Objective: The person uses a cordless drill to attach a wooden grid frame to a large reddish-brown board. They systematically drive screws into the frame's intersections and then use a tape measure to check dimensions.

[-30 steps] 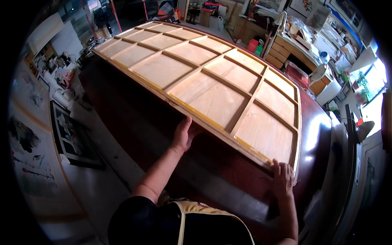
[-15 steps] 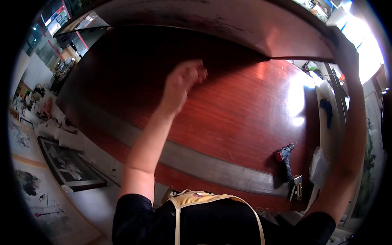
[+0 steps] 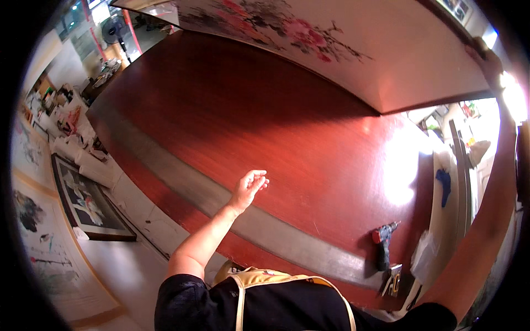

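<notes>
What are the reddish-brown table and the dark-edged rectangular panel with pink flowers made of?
The reddish-brown table: likely varnished wood, glossy, given streaky grain and bright glare. The dark-edged panel: perhaps paper or silk, with soft sheen where light catches its smooth face.

No words, numbers or signs can be read. On the large white, dark-framed panel painted with pink flowers [image 3: 353, 49], no lettering can be made out, and the small flat package with yellow and black markings [image 3: 393, 280] beside the red-and-black cordless drill [image 3: 383, 245] is too small to decipher. The print on the pale yellow cloth apron [image 3: 256, 277] is likewise too blurred to tell.
</notes>
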Available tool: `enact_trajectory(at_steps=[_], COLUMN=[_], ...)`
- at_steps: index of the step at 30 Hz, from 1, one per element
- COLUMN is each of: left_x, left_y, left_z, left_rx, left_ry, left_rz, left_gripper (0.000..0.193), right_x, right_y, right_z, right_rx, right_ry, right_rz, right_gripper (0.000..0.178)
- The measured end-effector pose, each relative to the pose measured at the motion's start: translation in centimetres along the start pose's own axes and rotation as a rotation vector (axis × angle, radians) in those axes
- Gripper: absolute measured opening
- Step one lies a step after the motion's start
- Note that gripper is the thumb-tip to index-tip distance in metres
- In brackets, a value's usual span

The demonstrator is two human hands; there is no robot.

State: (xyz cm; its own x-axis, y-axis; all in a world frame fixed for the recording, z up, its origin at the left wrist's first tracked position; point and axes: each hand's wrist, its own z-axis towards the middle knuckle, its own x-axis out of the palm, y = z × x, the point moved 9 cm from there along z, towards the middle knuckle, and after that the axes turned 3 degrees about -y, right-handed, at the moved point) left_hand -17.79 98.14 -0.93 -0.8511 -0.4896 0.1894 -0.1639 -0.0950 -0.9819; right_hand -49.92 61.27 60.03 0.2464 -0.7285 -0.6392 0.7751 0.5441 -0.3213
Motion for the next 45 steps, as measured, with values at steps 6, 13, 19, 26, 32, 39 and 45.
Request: enact_trajectory(at_steps=[6, 13, 19, 26, 32, 39, 45], left_x=[-0.7, -2.3, -4.4, -6.1, -3.8, -7.3, -6.9], left_y=[0.0, -0.9, -2.4, -5.5, -5.7, 7.0, 6.1], left_z=[-0.2, -1.2, -0.8, -0.4, 1.1, 1.5, 2.1], left_rx=[-0.002, 0.001, -0.026, -0.036, -0.085, -0.413, -0.478], left_ry=[-0.016, -0.068, -0.148, -0.202, -0.268, -0.524, -0.423], left_rz=[0.000, -0.019, -0.108, -0.309, -0.498, -0.192, -0.011], left_gripper=[0.038, 0.040, 0.051, 0.072, 0.080, 0.064, 0.064], right_x=[-1.0, 2.3, 0.5, -0.4, 8.9, 15.1, 17.0], right_y=[0.5, -1.7, 5.5, 23.1, 28.8, 30.3, 29.8], right_z=[-1.7, -2.5, -14.3, -30.4, -44.8, -50.0, -50.9], right_rx=[0.032, -0.062, -0.019, -0.050, 0.063, 0.170, 0.209], right_ry=[-0.085, -0.142, -0.066, 0.169, 0.436, 0.390, 0.432], right_rz=[0.070, 0.056, 0.178, 0.333, 0.435, 0.564, 0.582], right_gripper=[0.051, 0.050, 0.042, 0.037, 0.046, 0.045, 0.047])
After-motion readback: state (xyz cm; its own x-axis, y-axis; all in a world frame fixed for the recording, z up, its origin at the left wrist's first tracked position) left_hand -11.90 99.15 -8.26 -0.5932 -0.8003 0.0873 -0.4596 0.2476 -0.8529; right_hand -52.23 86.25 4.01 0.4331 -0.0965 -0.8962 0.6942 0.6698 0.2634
